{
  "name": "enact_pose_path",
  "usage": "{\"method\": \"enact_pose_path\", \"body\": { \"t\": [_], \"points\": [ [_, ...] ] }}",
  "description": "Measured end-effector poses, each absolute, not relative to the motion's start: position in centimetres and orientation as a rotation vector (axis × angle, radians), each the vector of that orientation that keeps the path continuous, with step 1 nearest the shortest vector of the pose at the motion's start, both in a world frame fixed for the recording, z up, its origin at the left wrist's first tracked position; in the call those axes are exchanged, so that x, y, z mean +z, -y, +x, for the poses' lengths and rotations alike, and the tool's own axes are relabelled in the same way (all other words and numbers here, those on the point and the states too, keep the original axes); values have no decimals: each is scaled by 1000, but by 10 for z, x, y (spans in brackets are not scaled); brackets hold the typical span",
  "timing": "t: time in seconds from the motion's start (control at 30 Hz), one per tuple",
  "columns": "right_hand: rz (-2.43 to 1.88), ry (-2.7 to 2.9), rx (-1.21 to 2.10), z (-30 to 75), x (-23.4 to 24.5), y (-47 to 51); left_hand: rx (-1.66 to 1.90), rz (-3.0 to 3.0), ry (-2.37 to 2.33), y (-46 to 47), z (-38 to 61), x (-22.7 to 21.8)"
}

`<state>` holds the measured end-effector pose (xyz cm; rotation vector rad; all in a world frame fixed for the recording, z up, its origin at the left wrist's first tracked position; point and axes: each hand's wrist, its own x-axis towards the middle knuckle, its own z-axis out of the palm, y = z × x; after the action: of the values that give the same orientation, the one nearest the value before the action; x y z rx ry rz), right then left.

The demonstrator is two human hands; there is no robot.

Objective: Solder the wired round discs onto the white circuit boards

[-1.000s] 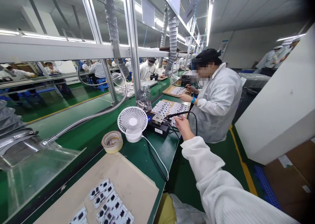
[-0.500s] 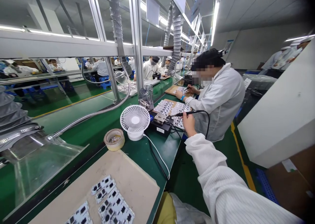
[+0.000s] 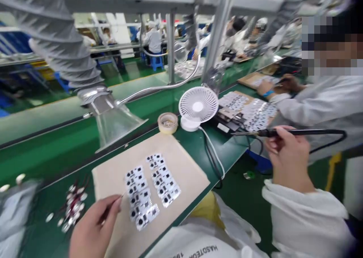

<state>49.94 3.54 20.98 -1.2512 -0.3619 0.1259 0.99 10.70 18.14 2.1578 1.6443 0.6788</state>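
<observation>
My right hand (image 3: 289,156) grips a soldering iron (image 3: 269,133), raised off the bench at the right with its tip pointing left. My left hand (image 3: 95,226) is pinched at the left edge of a tan board (image 3: 187,167); a thin tip shows at the fingertips, too small to name. Beside those fingers lie white circuit boards with black parts, in a left group (image 3: 138,197) and a right group (image 3: 163,180). Left of my left hand is a loose pile of small round silvery discs with dark red wires (image 3: 74,207).
A white fan (image 3: 198,104) stands behind the tan board, beside a tape roll (image 3: 168,123) with small bits inside. A black soldering station (image 3: 224,123) sits right of it. A clear extractor hood (image 3: 116,127) hangs at the left. A co-worker (image 3: 326,103) works at the right.
The view has swung left and down. My left hand has come into view beside the circuit boards. The soldering iron, still in my right hand, is now clear of its station.
</observation>
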Motion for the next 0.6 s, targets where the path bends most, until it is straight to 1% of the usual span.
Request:
{"method": "enact_pose_path", "body": {
  "t": [0.13,0.3,0.47,0.6],
  "points": [
    [-1266,534,390,428,209,-41,758,2259,-1575,-113,24,188],
    [-1346,925,685,375,190,-72,854,2513,-1495,-122,40,183],
    [-1349,1204,652,342,180,-112,791,2598,-1585,-136,38,173],
    [-1310,1327,614,312,179,-133,718,2477,-1738,-142,27,164]
  ]
}}
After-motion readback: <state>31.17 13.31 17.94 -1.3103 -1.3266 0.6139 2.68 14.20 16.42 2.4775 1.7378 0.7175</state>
